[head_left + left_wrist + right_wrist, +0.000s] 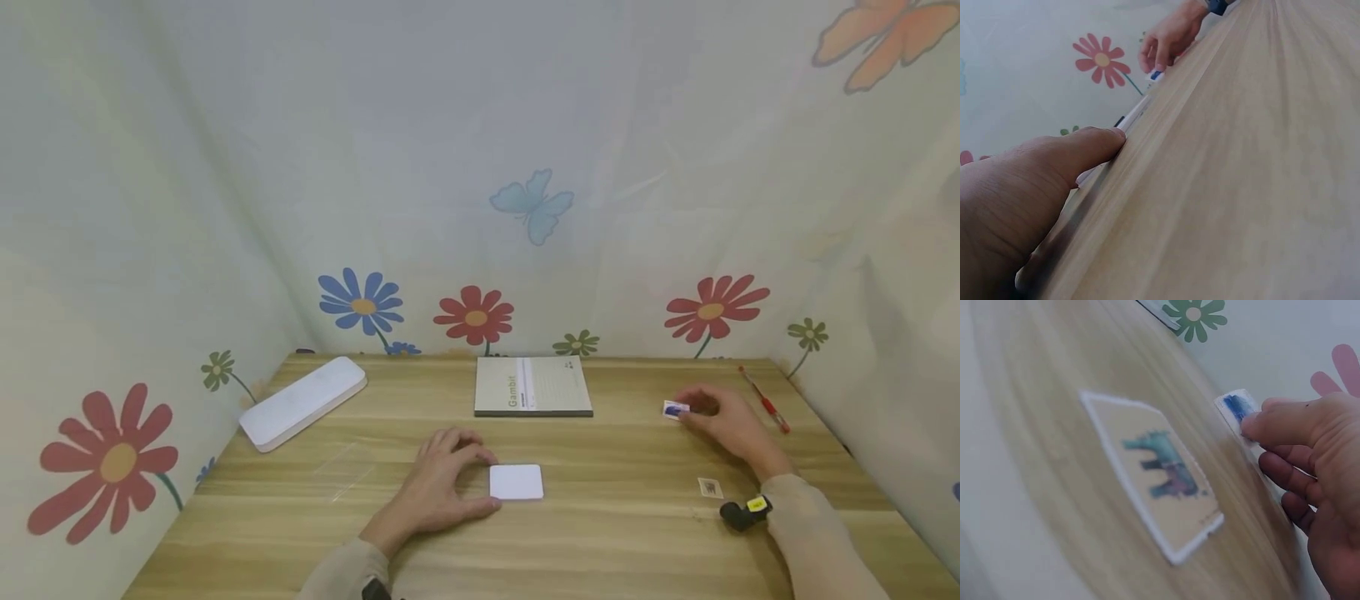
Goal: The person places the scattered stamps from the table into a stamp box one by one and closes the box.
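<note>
Both hands busy and well apart: the right hand (723, 417) has a small blue stamp (672, 409) pinched between thumb and forefinger, while the left hand (438, 485) holds a white card stack (516, 482), thumb and forefinger at its two left corners. The blue stamp is out on the right of the tabletop (600, 554), right of the notebook (558, 388) and short of the red pen (765, 403). Lifted or touching the wood? Can't tell!

This looks like the handling step, one hand on the stamp, the other apparently steadying the stack. Any next move calls for a light edge grip and an uncreased stamp. Now the direction: its free end juts leftward from the fingertips, toward the stack's side, and the long axis seems to run roughly left to right, though fingers cover part. The stack, too, lies longways left to right. Near the right wrist, a second stamp (710, 488) with an animal print lies flat.
</note>
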### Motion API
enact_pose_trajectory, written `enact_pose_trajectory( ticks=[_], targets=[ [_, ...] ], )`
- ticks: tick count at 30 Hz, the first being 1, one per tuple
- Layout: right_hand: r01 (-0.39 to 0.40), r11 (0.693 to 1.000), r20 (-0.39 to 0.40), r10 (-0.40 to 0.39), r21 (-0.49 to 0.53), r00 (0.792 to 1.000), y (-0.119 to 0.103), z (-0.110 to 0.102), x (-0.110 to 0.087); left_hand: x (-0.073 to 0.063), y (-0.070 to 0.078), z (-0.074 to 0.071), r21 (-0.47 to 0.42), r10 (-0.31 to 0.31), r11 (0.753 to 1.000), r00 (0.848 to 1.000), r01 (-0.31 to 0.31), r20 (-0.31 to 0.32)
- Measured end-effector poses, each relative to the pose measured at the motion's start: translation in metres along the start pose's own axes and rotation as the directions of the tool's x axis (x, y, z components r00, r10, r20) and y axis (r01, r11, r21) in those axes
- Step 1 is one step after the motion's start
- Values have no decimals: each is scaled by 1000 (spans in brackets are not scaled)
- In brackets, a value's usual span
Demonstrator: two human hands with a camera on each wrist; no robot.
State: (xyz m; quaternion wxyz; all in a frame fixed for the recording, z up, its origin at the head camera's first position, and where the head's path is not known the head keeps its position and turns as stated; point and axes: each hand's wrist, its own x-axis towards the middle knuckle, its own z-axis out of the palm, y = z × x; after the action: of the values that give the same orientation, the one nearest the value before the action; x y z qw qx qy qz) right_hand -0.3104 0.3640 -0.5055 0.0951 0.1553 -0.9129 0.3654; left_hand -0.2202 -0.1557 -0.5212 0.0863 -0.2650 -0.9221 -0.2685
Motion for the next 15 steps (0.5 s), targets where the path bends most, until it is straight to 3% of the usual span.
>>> enact_pose_trajectory(
  ticks=[8,15],
  targets=[
    [-50,997,-27,51,58,998,4,-4,-2,-1,-1,3,4,3,1000,1000,-3,0],
    [-112,969,-3,116,219,993,-6,-9,-3,1,1,1,-6,-1,1000,1000,1,0]
  ],
)
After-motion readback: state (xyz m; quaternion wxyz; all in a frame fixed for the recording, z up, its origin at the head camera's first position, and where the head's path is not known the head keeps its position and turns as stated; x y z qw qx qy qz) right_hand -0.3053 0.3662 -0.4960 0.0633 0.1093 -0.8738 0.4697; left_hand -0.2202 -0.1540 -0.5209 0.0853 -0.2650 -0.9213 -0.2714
